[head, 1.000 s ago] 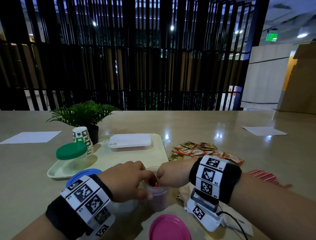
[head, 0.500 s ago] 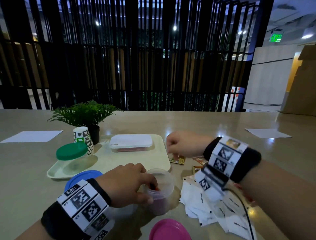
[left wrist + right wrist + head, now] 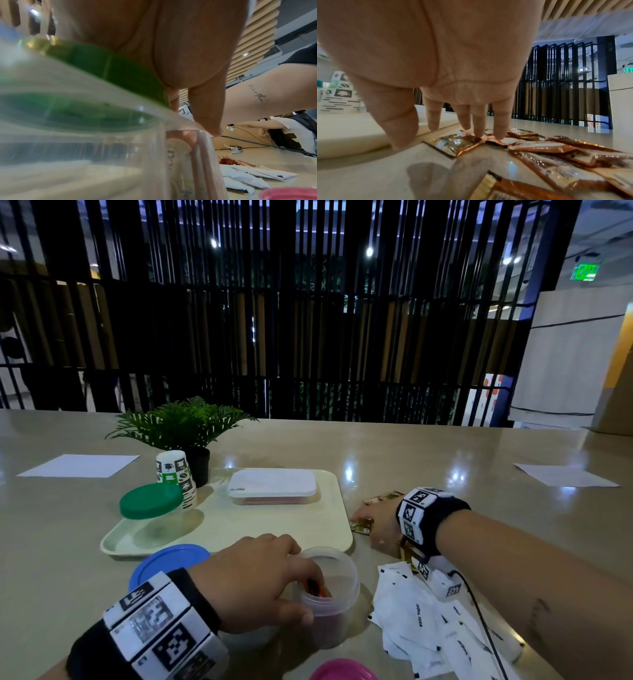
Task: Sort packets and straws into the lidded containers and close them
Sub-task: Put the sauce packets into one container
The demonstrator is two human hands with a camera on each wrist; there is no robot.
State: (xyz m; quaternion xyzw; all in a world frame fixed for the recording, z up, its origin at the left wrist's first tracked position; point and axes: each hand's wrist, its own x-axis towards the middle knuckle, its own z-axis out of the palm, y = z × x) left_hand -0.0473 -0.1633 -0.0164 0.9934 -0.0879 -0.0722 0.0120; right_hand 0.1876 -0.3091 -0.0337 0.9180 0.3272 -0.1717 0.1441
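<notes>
The right hand [image 3: 436, 67] lies spread, fingertips [image 3: 499, 133] pressing the brown packets [image 3: 539, 147] just right of the tray [image 3: 329, 529]. The left hand [image 3: 253, 583] grips the open clear container [image 3: 329, 594] in front. The packet-sorting step is under way; next comes pinching one packet and carrying it over.

Glossy beige table [image 3: 411, 460]; black slatted screen [image 3: 308, 320] behind; ceiling spotlights.

Head view looked forward and down over the glossy beige table [image 3: 428, 460], wrist views sat low, close under each palm, both sharing the tabletop.
</notes>
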